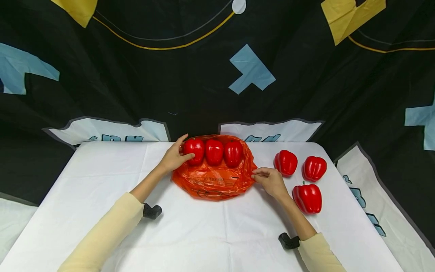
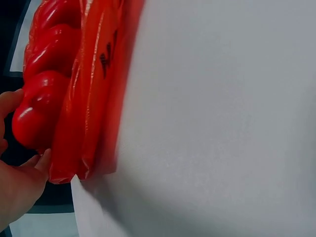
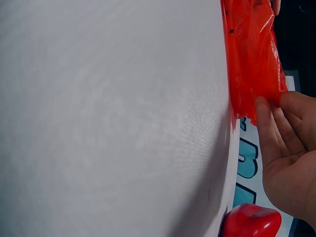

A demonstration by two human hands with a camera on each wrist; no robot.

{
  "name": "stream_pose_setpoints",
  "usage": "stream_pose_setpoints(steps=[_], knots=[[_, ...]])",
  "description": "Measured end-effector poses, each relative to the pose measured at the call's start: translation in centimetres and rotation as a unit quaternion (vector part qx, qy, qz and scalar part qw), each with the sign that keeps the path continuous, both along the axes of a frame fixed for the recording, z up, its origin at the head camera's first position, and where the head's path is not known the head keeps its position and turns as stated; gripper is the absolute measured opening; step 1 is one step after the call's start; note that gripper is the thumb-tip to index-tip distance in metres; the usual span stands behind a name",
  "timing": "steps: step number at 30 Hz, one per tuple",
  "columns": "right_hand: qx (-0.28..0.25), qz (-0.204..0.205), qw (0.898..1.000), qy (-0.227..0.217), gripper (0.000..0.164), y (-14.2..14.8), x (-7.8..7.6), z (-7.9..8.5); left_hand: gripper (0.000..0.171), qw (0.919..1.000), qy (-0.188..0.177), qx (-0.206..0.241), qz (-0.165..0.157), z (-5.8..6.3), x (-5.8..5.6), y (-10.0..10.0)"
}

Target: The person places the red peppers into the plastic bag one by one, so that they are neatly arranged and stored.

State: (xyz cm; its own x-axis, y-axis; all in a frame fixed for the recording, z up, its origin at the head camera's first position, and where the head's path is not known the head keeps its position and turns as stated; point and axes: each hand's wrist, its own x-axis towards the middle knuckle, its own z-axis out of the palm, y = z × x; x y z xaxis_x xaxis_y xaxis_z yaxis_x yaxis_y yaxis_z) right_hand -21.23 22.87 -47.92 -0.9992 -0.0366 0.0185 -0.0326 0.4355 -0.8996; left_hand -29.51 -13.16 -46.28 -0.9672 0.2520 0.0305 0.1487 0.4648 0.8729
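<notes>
An orange-red plastic bag lies on the white table, with three red bell peppers side by side along its far part: a left one, a middle one and a right one. My left hand grips the left pepper between thumb and fingers; the left wrist view shows this pepper at the end of the row. At the bag's right edge, my right hand pinches the plastic between thumb and fingertips. The right wrist view shows the pinched bag hanging in folds.
Three more red bell peppers stand on the right of the table: one at the back, one farther right and one in front, close beside my right forearm. A black patterned cloth hangs behind the table's far edge.
</notes>
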Motion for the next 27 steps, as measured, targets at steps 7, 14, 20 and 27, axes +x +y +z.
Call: stream_pose_setpoints(steps=[7,14,20,27], knots=[[-0.005,-0.002,1.000,-0.002,0.015,-0.1,0.0,-0.1,0.071,0.9993,-0.003,0.023,0.029,1.0,1.2,-1.1],[0.006,-0.008,1.000,-0.005,0.014,0.0,0.0,-0.2,0.063,0.9964,-0.009,0.040,0.075,1.3,2.4,-2.4],[0.003,-0.007,1.000,-0.002,0.015,0.0,0.0,-0.1,0.060,0.9934,-0.017,0.034,0.108,0.9,4.0,-3.4],[0.006,-0.009,1.000,-0.006,0.015,0.0,0.0,-0.2,0.051,0.9925,-0.041,0.032,0.110,0.0,6.0,-4.1]])
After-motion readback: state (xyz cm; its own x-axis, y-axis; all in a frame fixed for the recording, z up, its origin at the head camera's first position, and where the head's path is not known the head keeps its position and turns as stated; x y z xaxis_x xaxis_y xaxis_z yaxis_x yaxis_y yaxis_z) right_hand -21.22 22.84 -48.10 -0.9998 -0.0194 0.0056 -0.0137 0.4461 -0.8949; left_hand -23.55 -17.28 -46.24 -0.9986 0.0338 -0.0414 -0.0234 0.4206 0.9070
